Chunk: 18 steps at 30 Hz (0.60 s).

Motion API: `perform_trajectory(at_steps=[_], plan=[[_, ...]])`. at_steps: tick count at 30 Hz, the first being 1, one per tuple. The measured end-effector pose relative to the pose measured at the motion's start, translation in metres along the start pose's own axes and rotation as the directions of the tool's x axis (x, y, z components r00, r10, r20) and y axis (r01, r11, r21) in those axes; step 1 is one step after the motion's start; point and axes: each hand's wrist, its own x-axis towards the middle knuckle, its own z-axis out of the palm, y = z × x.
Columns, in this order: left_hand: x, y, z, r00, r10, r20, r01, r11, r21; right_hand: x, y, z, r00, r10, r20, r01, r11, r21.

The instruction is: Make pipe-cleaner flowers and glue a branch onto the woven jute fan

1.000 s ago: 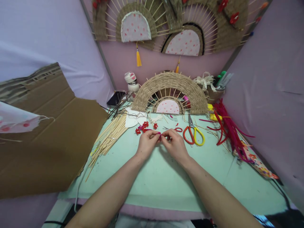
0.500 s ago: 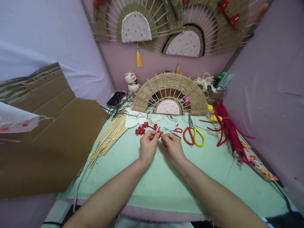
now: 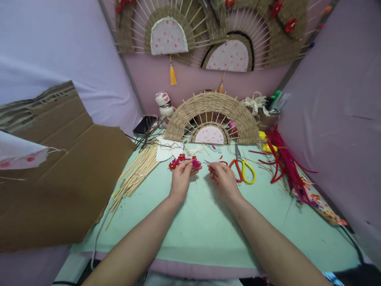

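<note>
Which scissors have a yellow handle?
The bigger scissors, right of the right hand: one loop yellow, one red. The small scissors by the fingertips have red handles only.

One head-worn view, looking forward and down across the pale green tabletop (image 3: 208, 230) toward the pink back wall (image 3: 190, 85). Pretty close in: left hand (image 3: 181, 178) and right hand (image 3: 224, 180) sit mid-frame.
</note>
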Motion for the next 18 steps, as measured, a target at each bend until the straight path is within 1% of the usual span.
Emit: perform_trajectory(at_steps=[6, 12, 18], plan=[[-0.003, 0.002, 0.001, 0.999, -0.047, 0.022, 0.049, 0.994, -0.095, -0.003, -0.001, 0.001, 1.0, 0.01, 0.008, -0.009, 0.999, -0.047], [-0.003, 0.001, 0.0, 0.996, -0.086, 0.035, 0.088, 0.993, -0.083, -0.003, 0.001, 0.001, 0.999, -0.005, 0.038, 0.008, 0.997, -0.081], [-0.002, -0.001, 0.0, 0.994, -0.104, 0.02, 0.105, 0.991, -0.08, -0.011, -0.006, 0.007, 0.998, -0.027, 0.055, 0.035, 0.99, -0.137]])
